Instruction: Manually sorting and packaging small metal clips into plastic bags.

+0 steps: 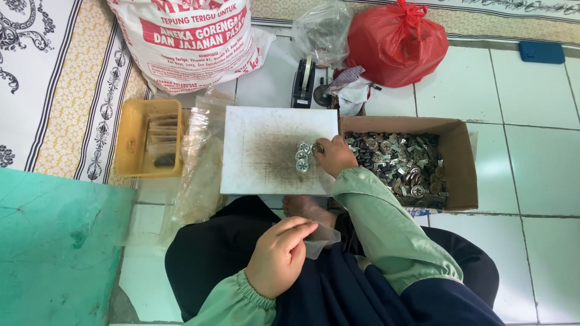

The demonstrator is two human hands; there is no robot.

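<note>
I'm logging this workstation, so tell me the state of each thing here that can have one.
Cardboard box: open, holding metal parts.
Red bag: tied shut.
Yellow tray: open, partly filled.
Small clear bag: pinched in left hand.
Round metal pieces: on the white board, under right hand.

At the upper centre a red plastic bag (396, 42) sits beside a white sack (190, 42) with red lettering. The tray (134, 142) at left is yellow, the cardboard box (462, 163) brown, the board (266, 151) white with a dark smudge. Both sleeves (386, 223) are pale green, and the floor tiles (531, 139) are white.
</note>
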